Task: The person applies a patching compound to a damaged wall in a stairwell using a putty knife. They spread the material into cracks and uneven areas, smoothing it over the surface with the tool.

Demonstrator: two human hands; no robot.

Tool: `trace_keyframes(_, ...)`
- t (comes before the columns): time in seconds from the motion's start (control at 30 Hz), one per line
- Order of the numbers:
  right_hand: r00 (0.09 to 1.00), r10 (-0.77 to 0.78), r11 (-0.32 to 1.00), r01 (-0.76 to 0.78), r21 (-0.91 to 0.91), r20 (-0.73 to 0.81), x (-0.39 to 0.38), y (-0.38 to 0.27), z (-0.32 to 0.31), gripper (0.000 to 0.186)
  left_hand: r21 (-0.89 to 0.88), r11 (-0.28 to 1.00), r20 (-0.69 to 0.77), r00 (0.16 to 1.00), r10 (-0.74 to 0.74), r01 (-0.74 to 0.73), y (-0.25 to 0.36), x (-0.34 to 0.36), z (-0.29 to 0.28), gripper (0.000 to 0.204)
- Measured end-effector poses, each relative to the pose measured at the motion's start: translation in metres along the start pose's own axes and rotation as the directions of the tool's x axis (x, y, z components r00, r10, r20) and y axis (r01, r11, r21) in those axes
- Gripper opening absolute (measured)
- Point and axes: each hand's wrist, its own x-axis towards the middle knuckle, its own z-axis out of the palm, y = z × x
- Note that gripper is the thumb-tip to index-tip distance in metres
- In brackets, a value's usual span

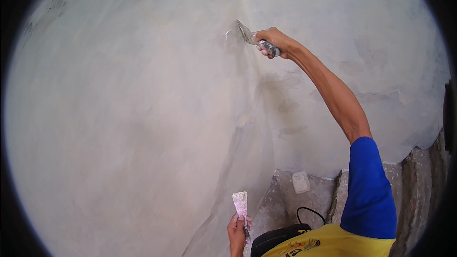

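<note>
Trowel and scraper in hands

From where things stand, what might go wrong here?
The pointed trowel in the right hand has its tip at or very near the wall; too much pressure could gouge the surface. The scraper in the left hand has whitish material on its blade, which might drop if tilted. Rough steps lie below, so a misstep is possible, though the feet are out of view.
</note>
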Motion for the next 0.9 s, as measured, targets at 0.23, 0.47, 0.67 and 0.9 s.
trace_keyframes(0.23,0.984,-0.081,0.993,0.094,-0.073,0.157,-0.064,-0.010,0.042,0.036,-0.016,1.000,-0.028,1.000,-0.012,0.012,0.005,-0.007,0.007,0.025)
trace_keyframes(0.47,0.977,-0.059,0.952,0.117,-0.282,0.205,-0.114,-0.015,0.061,0.052,0.001,1.000,0.039,0.999,0.009,-0.009,-0.010,0.007,-0.013,0.026)
trace_keyframes(0.67,0.975,-0.216,0.957,0.220,-0.190,0.041,-0.008,0.039,-0.016,0.059,-0.008,1.000,-0.077,0.997,0.006,-0.007,-0.011,0.000,-0.006,0.024)
trace_keyframes(0.9,0.738,-0.674,0.615,0.566,-0.549,0.005,0.032,0.130,0.027,0.058,0.102,0.992,-0.120,0.990,-0.067,0.080,0.001,-0.001,0.015,0.032)
